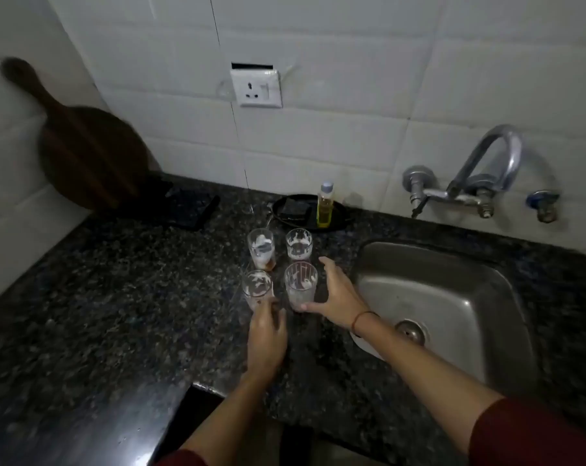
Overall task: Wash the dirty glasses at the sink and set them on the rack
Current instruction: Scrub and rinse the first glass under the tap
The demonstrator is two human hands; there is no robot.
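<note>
Glasses (301, 284) stand clustered on countertop (116, 297) just left of sink (360, 260) rim.

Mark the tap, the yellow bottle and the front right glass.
tap (472, 163), head view, on the curved spout.
yellow bottle (325, 210), head view, on its yellow body.
front right glass (300, 290), head view, on its side wall.
</note>
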